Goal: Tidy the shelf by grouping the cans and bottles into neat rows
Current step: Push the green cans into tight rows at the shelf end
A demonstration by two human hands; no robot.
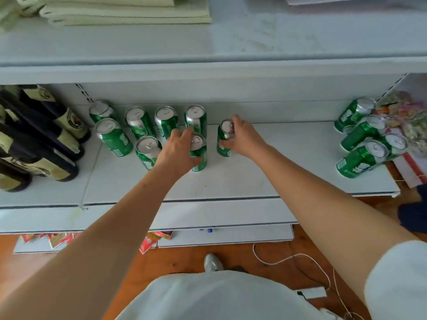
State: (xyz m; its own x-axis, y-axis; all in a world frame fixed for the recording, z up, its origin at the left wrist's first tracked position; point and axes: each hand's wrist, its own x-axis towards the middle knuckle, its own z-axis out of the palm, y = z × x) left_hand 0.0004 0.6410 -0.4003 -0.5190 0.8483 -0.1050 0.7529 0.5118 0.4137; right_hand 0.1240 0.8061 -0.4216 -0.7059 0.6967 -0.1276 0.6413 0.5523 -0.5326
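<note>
Nearest to us is our own pale shirt (219, 296), low in the head view, with a grey shoe (212, 262) on the wooden floor (184, 257) and a white cable (288, 256) looping off to the right. From there our two bare forearms reach up to the white shelf (231, 181).

Our left hand (179, 151) grips a green can (199, 153) in the front row: the thumb lies along the can's near side, and the fingers (184, 132) curl over its silver top, so the can sits inside the grasp. Our right hand (242, 137) holds a second green can (224, 139), standing alone just right of the first. Here the thumb presses the can's lower side while the other fingers wrap its rim from behind. Both cans stand upright on the shelf; we cannot tell whether either is lifted.

Behind and left of these stands a group of six more green cans (138, 125), four along the back wall and two nearer us. One front can (147, 151) is just beside our left wrist. Dark bottles (46, 139) with tan labels crowd the far left of the shelf. At the far right, well apart from both hands, another cluster of green cans (362, 139) stands against colourful packets (406, 116). Pale folded stock (124, 10) lies on the shelf above.
</note>
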